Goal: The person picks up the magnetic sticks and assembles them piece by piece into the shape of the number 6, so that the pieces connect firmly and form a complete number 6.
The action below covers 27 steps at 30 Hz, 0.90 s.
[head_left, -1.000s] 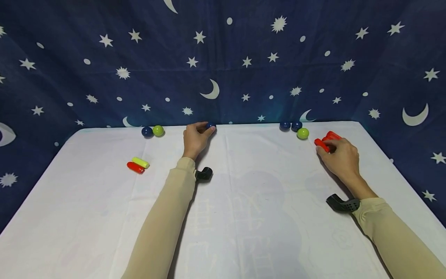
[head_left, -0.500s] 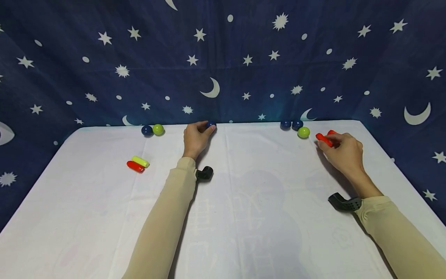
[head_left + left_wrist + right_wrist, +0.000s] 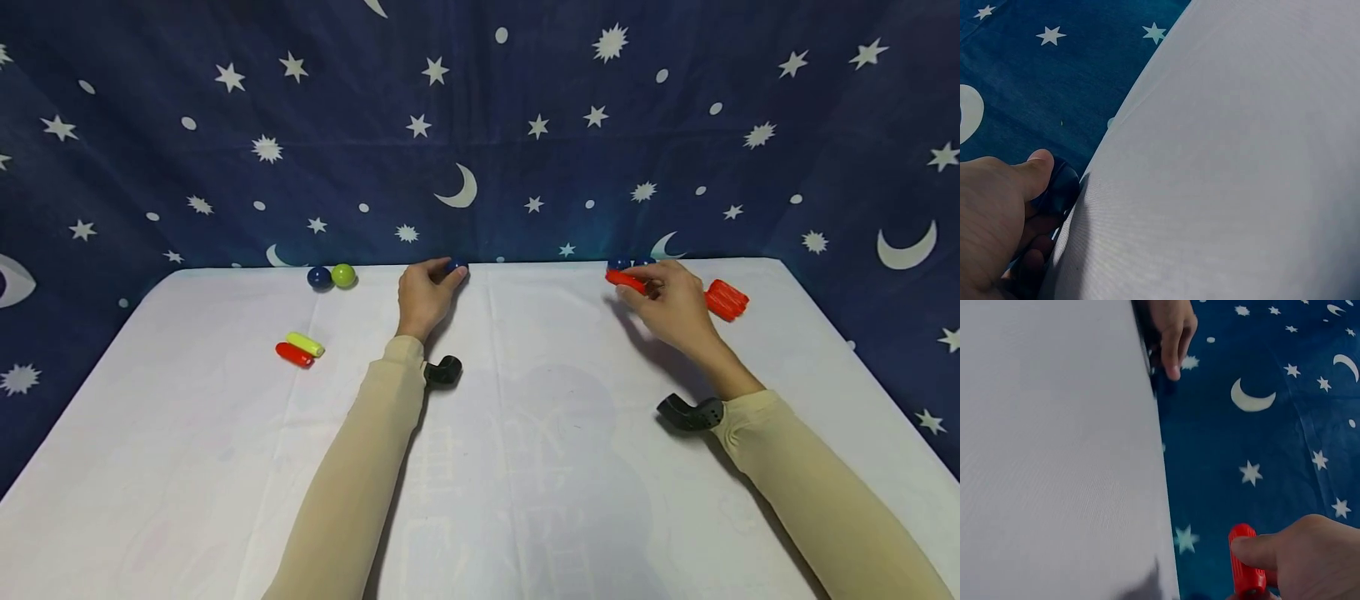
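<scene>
At the back edge of the table, my left hand pinches a glossy dark blue ball between thumb and fingers. In the left wrist view the ball shows beyond the thumb. My right hand holds a short red ribbed stick by thumb and fingers, close in front of two dark blue balls that it partly covers. The right wrist view shows the stick under the thumb. The green ball at this side is hidden behind the hand. Several more red sticks lie side by side right of it.
Back left, a blue ball and a green ball sit together. Nearer lie a red stick and a yellow-green one. A dark star-patterned cloth hangs along the back edge of the white table.
My right hand has lifted the red stick off the group of red sticks and moved left with it, over to the balls. The left hand stays on its blue ball.
</scene>
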Motion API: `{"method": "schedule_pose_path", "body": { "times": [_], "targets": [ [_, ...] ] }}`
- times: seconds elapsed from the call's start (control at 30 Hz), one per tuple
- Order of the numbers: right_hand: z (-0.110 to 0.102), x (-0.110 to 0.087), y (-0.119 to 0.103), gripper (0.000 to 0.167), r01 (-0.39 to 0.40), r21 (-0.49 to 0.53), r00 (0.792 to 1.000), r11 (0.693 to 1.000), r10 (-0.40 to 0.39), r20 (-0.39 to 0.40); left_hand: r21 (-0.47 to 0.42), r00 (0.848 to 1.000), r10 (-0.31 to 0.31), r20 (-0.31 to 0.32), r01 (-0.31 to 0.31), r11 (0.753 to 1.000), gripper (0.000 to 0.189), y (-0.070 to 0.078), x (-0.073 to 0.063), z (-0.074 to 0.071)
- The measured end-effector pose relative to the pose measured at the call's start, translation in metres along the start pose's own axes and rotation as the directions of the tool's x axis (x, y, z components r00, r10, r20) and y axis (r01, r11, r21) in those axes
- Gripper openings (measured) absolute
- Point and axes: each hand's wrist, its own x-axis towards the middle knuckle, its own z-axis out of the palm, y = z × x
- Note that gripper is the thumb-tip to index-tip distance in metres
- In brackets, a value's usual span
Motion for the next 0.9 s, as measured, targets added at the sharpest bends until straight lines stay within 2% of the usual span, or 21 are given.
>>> {"method": "schedule_pose_path", "body": {
  "times": [0.17, 0.4, 0.57, 0.73, 0.9],
  "targets": [
    [0.030, 0.021, -0.013, 0.032, -0.036, 0.064, 0.994, 0.997, 0.029, 0.102, 0.010, 1.000, 0.000, -0.001, 0.000, 1.000, 0.041, 0.000, 0.000, 0.001],
    [0.070, 0.046, -0.029, 0.033, -0.151, 0.172, 0.972, 0.973, 0.114, 0.204, 0.029, 1.000, -0.006, 0.001, 0.006, 1.000, 0.042, -0.001, 0.002, 0.002],
    [0.097, 0.055, -0.039, 0.030, -0.183, 0.249, 0.971, 0.951, 0.135, 0.198, 0.028, 1.000, -0.006, 0.007, 0.006, 1.000, 0.043, -0.002, 0.003, 0.002],
    [0.118, 0.061, -0.048, 0.027, -0.208, 0.295, 0.973, 0.932, 0.167, 0.157, 0.029, 1.000, -0.012, 0.009, 0.012, 1.000, 0.043, -0.002, 0.003, 0.002],
    [0.134, 0.066, -0.057, 0.025, -0.194, 0.318, 0.978, 0.928, 0.158, 0.134, 0.024, 1.000, -0.005, 0.007, 0.005, 1.000, 0.043, -0.002, 0.003, 0.002]
  ]
}}
